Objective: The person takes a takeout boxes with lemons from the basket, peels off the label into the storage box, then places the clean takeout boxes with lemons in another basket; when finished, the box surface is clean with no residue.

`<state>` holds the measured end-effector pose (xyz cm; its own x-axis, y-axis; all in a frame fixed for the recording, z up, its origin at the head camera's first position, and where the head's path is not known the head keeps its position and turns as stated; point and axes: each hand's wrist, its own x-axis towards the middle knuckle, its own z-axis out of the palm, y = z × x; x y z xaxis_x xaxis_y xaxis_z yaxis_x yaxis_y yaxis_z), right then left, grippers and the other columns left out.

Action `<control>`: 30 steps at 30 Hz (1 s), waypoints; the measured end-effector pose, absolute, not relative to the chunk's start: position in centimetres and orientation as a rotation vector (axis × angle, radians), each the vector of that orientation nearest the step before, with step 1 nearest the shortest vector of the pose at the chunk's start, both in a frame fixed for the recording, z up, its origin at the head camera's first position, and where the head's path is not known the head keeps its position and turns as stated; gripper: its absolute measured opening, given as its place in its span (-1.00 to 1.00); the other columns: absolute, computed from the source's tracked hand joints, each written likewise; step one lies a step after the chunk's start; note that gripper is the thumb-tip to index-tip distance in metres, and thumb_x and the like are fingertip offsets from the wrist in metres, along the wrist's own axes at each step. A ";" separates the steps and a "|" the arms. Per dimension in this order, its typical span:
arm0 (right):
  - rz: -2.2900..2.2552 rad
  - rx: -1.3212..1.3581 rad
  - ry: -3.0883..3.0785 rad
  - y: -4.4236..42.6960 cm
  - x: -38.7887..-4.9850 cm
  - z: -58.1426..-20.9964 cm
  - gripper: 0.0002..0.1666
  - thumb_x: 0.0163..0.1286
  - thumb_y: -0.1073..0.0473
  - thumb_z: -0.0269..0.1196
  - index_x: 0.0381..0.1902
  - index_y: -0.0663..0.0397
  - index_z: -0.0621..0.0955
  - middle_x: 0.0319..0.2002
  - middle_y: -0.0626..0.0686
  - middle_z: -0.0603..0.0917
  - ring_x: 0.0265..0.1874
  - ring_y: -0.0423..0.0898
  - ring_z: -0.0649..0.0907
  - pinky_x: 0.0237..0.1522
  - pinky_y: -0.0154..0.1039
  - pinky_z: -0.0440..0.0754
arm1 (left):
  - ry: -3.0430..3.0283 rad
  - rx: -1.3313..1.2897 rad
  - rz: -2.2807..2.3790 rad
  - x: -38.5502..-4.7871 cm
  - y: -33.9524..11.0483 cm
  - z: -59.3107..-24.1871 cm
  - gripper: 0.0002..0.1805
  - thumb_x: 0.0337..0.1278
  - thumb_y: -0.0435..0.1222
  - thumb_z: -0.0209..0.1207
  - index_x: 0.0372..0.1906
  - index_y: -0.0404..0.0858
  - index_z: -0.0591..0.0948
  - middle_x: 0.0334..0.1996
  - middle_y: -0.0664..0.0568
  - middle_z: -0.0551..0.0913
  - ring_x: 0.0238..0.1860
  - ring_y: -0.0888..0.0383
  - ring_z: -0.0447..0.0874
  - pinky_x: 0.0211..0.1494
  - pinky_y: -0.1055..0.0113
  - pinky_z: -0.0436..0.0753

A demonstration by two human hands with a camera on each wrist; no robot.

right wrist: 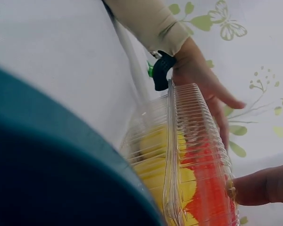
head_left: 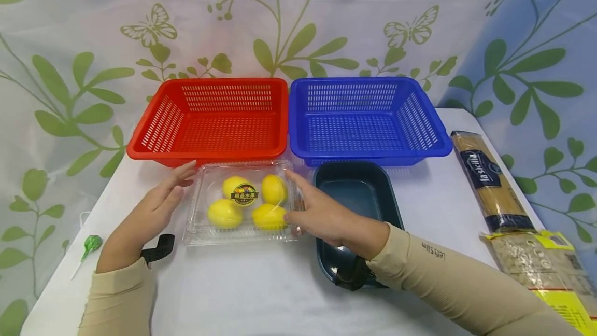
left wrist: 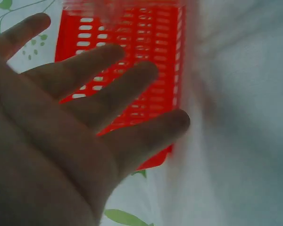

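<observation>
**Tan sleeves [head_left: 466, 279] below a clear box [head_left: 247, 202], centre**

Left grip [head_left: 156, 211] spread, just beside its left edge; right grip [head_left: 326, 217] spread, a fingertip seemingly meeting its right side. One-sided pressure could skew it; a lid-only lift might spill the yellow fruit [head_left: 225, 214]. Beyond, upper left, the red basket [head_left: 210, 156] could snag it.

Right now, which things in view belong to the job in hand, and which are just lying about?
Seemingly in the job:
clear container, between left grip and right grip
four yellow fruits inside

Probably just lying about:
dark tray
green lollipop
dark-labelled packet
yellow-edged packet
red basket and blue basket, though these could have a role
</observation>
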<state>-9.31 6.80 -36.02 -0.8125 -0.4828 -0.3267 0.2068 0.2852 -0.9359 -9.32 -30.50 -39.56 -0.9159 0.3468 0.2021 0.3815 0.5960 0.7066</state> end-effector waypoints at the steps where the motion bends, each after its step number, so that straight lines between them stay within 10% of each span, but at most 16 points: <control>1: -1.578 -0.250 1.986 6.8 -9.3 -36.0 0.15 0.40 0.45 0.31 0.73 -0.30 0.03 0.65 0.06 0.00 0.22 0.28 0.48 -0.21 0.04 0.78 | -2.801 -0.674 -1.284 -9.4 -30.4 -39.7 -0.33 0.64 -0.36 -0.07 0.71 -0.08 0.10 0.53 -0.23 0.32 0.41 -0.31 0.39 0.32 0.48 0.34; 7: -1.578 -0.255 1.989 6.8 -9.3 -36.0 0.15 0.40 0.44 0.31 0.73 -0.30 0.02 0.65 0.06 0.00 0.26 0.29 0.45 -0.22 0.03 0.78 | -2.899 -0.719 -1.432 -9.4 -29.5 -40.6 -0.06 0.58 -0.32 0.08 0.74 0.15 -0.20 0.62 -0.29 0.09 0.57 -0.38 0.07 0.52 0.07 0.15; 12: -1.579 -0.251 1.989 6.9 -9.3 -36.0 0.14 0.41 0.44 0.31 0.73 -0.31 0.03 0.66 0.06 -0.01 0.31 0.32 0.39 -0.21 0.03 0.78 | -2.862 -0.749 -1.479 -9.4 -29.2 -41.2 -0.04 0.51 -0.34 0.15 0.74 0.17 -0.11 0.66 -0.11 0.09 0.62 -0.21 -0.01 0.54 0.19 0.06; 17: -1.577 -0.242 1.996 6.8 -9.2 -36.0 0.13 0.41 0.45 0.31 0.72 -0.31 0.05 0.65 0.07 0.01 0.31 0.31 0.39 -0.23 0.01 0.77 | -2.833 -0.723 -1.594 -9.4 -29.0 -41.9 -0.05 0.49 -0.34 0.19 0.73 0.20 -0.04 0.69 0.10 -0.04 0.66 -0.02 -0.17 0.58 -0.11 -0.04; 30: -1.550 -0.257 2.021 6.8 -9.1 -36.0 0.11 0.44 0.41 0.31 0.73 -0.29 0.03 0.66 0.07 0.02 0.33 0.31 0.41 -0.17 0.01 0.78 | -2.739 -0.793 -1.698 -9.6 -29.0 -42.2 -0.11 0.40 -0.42 0.23 0.68 0.01 0.10 0.63 -0.02 0.10 0.65 0.02 -0.21 0.53 -0.36 -0.20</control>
<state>-9.07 6.81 -36.00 -0.8169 -0.4781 -0.3227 0.1876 0.3088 -0.9324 -9.63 -28.96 -42.16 -0.8710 0.4816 0.0971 0.3013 0.3674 0.8799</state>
